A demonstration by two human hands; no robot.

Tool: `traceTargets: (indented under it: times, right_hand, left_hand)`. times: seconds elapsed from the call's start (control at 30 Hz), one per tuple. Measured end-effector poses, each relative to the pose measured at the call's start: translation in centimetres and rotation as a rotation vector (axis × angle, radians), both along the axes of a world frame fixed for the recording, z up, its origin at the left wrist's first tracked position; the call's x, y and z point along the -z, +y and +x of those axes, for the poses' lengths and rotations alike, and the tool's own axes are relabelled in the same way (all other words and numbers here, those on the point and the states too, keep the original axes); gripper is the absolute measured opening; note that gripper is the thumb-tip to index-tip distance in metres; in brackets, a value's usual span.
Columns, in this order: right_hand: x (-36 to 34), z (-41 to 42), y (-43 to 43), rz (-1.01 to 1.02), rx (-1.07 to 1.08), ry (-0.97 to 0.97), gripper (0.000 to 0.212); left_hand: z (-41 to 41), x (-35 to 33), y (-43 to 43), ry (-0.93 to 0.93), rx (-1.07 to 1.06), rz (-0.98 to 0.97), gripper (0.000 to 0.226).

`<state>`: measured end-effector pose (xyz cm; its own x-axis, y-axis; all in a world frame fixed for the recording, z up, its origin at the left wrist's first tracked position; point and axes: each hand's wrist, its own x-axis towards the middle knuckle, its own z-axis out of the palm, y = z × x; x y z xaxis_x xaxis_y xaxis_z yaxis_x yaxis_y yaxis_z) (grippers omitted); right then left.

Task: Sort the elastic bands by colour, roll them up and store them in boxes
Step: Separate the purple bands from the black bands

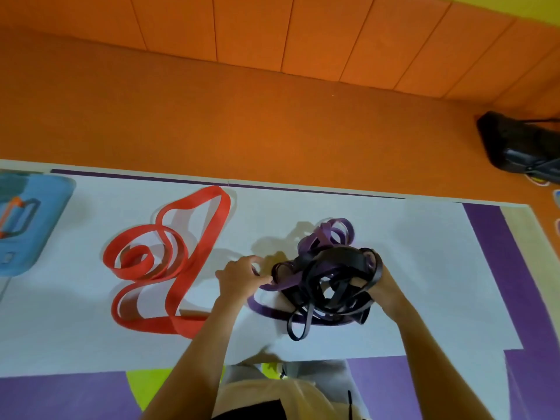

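Bare sheet (424,268) is seen right of centre, between tangle (327,277) and purple border, and along lower left. Centre left is blocked by red band (198,253), its loops stood on edge. The narrow gap between band and tangle is filled by left hand (239,275). The far left edge is taken by blue box (45,213).

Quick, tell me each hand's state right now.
Left hand: pinching a purple band at the edge of the tangle.
Right hand: gripping the black bands from the far side of the tangle.
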<state>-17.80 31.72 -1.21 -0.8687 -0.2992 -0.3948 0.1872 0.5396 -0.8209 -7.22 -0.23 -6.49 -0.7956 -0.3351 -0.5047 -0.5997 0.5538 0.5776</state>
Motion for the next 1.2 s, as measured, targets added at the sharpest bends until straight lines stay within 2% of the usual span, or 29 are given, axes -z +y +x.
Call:
traceTargets:
  times: [0.1, 0.27, 0.4, 0.5, 0.6, 0.63, 0.77, 0.9, 1.0, 1.03, 1.1, 1.2]
  right_hand:
    - [0.8, 0.2, 0.0, 0.030, 0.039, -0.006, 0.061]
    - [1.8, 0.5, -0.7, 0.039, 0.065, 0.083, 0.047]
    - [1.7, 0.7, -2.1, 0.125, 0.056, 0.058, 0.055]
    - [2.5, 1.0, -2.9, 0.211, 0.071, 0.092, 0.039]
    - [2.7, 1.2, -3.7, 0.254, 0.115, 0.107, 0.015]
    - [2.8, 1.3, -3.9, 0.262, 0.107, 0.115, 0.015]
    - [3.0, 1.7, -4.9, 0.261, 0.072, 0.164, 0.034]
    - [3.3, 1.3, -5.5, 0.259, 0.028, 0.153, 0.033]
    - [3.3, 1.3, -5.8, 0.224, 0.033, 0.137, 0.034]
    - [3.3, 1.4, -5.9, 0.209, 0.042, 0.135, 0.033]
    - [3.2, 1.5, -5.8, 0.183, 0.042, 0.119, 0.034]
    - [2.7, 1.8, -5.7, 0.100, -0.044, 0.134, 0.038]
  left_hand:
    - [0.0, -0.3, 0.0, -0.024, 0.068, -0.138, 0.022]
    - [0.1, -0.9, -0.8, 0.168, -0.077, 0.041, 0.009]
    - [-0.2, -1.5, -1.6, 0.360, -0.271, 0.094, 0.006]
    - [-0.1, -1.9, -1.9, 0.403, -0.324, 0.076, 0.007]
    - [0.5, -1.9, -2.0, 0.417, -0.334, -0.082, 0.011]
    - [0.6, -1.9, -2.1, 0.416, -0.338, -0.131, 0.012]
    - [1.1, -1.7, -2.6, 0.406, -0.361, -0.171, 0.013]
    - [1.4, -1.3, -2.8, 0.321, -0.332, -0.184, 0.010]
    - [1.5, -1.6, -2.6, 0.320, -0.200, -0.362, 0.007]
    - [1.4, -1.6, -2.4, 0.322, -0.141, -0.414, 0.010]
    - [1.1, -1.9, -2.0, 0.271, -0.046, -0.376, 0.019]
    - [0.4, -2.2, -1.6, 0.052, 0.104, -0.248, 0.054]
